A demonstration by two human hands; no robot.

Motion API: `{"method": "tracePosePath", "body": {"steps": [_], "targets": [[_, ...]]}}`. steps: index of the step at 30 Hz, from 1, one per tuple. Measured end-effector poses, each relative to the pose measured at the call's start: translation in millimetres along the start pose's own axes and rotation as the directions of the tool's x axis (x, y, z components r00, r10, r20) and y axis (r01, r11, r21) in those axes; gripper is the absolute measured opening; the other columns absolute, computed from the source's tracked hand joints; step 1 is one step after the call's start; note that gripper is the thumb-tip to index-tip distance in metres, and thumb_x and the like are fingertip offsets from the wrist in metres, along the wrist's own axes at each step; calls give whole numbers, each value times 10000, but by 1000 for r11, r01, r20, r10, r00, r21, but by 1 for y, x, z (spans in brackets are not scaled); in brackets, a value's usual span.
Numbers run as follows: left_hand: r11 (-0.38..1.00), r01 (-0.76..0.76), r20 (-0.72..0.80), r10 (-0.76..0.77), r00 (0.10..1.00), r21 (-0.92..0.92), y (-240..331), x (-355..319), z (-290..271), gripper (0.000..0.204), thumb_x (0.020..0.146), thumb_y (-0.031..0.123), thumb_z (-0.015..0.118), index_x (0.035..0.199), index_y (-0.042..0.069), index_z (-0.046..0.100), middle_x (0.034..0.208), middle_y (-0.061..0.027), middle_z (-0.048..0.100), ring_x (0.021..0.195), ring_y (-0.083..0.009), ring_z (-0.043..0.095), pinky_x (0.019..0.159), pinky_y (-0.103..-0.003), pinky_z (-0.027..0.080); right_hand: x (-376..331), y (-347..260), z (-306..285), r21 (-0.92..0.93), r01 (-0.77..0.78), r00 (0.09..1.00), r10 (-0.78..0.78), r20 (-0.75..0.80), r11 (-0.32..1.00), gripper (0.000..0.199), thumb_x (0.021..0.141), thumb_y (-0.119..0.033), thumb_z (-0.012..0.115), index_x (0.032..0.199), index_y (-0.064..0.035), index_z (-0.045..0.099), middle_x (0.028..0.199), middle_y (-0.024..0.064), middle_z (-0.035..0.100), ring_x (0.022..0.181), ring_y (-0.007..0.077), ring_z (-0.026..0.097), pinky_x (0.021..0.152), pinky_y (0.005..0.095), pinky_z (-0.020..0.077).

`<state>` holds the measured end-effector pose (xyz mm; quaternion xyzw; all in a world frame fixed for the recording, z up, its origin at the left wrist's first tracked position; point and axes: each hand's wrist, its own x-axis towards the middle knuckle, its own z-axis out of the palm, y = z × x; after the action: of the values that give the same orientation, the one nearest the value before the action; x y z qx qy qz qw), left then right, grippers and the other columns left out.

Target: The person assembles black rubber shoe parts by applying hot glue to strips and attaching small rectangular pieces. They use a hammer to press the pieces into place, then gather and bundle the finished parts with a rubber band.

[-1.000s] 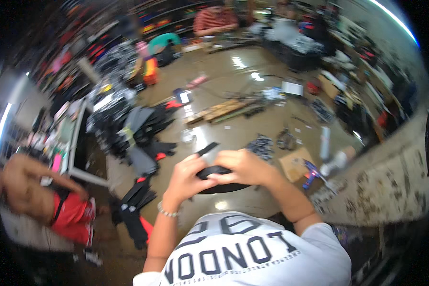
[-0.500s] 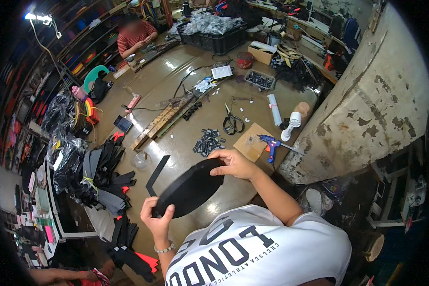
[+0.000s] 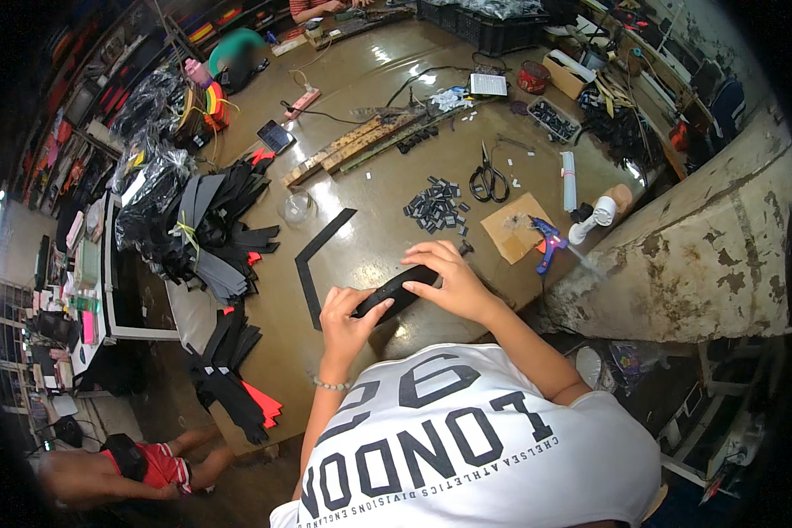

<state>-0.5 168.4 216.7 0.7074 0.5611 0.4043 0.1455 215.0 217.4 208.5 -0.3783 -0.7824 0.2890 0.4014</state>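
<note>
A black, flat piece of fabric-like material (image 3: 399, 292) spans between my two hands above the table's near edge, now showing only a narrow band. My left hand (image 3: 350, 319) grips its left end, thumb on the near side. At the other end, my right hand (image 3: 449, 280) pinches it between thumb and fingers. Whether it is folded or just turned edge-on I cannot tell. Left of my hands lies a bent black strip (image 3: 304, 275). Beyond my right hand are a heap of small black pieces (image 3: 433, 204), black-handled scissors (image 3: 489, 182) and a blue glue gun (image 3: 550, 243) beside a cardboard piece (image 3: 510, 227).
Bundled black and grey straps (image 3: 204, 220) cover the table's left side. Wooden bars (image 3: 348, 150), a phone (image 3: 276, 135) and a power strip (image 3: 303, 103) lie farther back. A peeling pillar (image 3: 686, 255) bounds the right. Another person (image 3: 132, 466) is at the lower left.
The black piece went from a broad oval face to a narrow band, and my hands came closer together. The view shifted, so the table's contents appear farther right; more of the lower-left person shows.
</note>
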Motion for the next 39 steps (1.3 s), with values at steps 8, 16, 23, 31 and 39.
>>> {"method": "tracePosePath", "body": {"steps": [8, 16, 23, 31, 39], "targets": [[999, 30, -22, -30, 999, -22, -7, -24, 16, 224, 692, 136, 827, 841, 17, 708, 715, -82, 618, 659, -245, 544, 615, -349, 437, -17, -36, 36, 4, -96, 995, 96, 26, 995, 160, 833, -108, 685, 941, 6, 659, 1004, 116, 594, 974, 303, 558, 858, 390, 473], [997, 49, -6, -49, 999, -62, -14, -33, 10, 241, 677, 120, 823, 840, 1, 692, 732, -108, 621, 678, -256, 570, 620, -349, 455, -22, -49, 56, -272, -14, 1000, 17, 9, 962, 122, 834, -87, 664, 907, 4, 630, 944, 117, 577, 916, 301, 563, 781, 381, 495], [993, 41, -7, -42, 999, -112, -2, -32, 12, 241, 721, 116, 782, 936, 37, 705, 743, -90, 612, 705, -257, 584, 667, -357, 485, -27, -40, 54, -326, 152, 988, -142, 52, 933, 96, 855, -51, 606, 928, 3, 577, 937, 133, 567, 889, 315, 563, 736, 392, 498], [999, -1, 96, -3, 995, 39, 12, -20, 21, 273, 774, 212, 746, 1029, 118, 715, 755, -64, 573, 740, -251, 588, 649, -360, 501, -27, -28, 30, -253, 48, 999, -46, 13, 966, 100, 864, -52, 613, 947, -12, 574, 935, 137, 589, 869, 325, 592, 732, 410, 498], [999, -31, 32, 30, 999, 33, 10, -14, 33, 245, 759, 237, 773, 968, 121, 724, 710, -65, 571, 676, -251, 570, 625, -360, 479, -22, -10, 13, -142, 65, 996, -56, 63, 988, 130, 850, -47, 640, 974, -5, 646, 959, 127, 625, 894, 316, 605, 756, 398, 503]]}}
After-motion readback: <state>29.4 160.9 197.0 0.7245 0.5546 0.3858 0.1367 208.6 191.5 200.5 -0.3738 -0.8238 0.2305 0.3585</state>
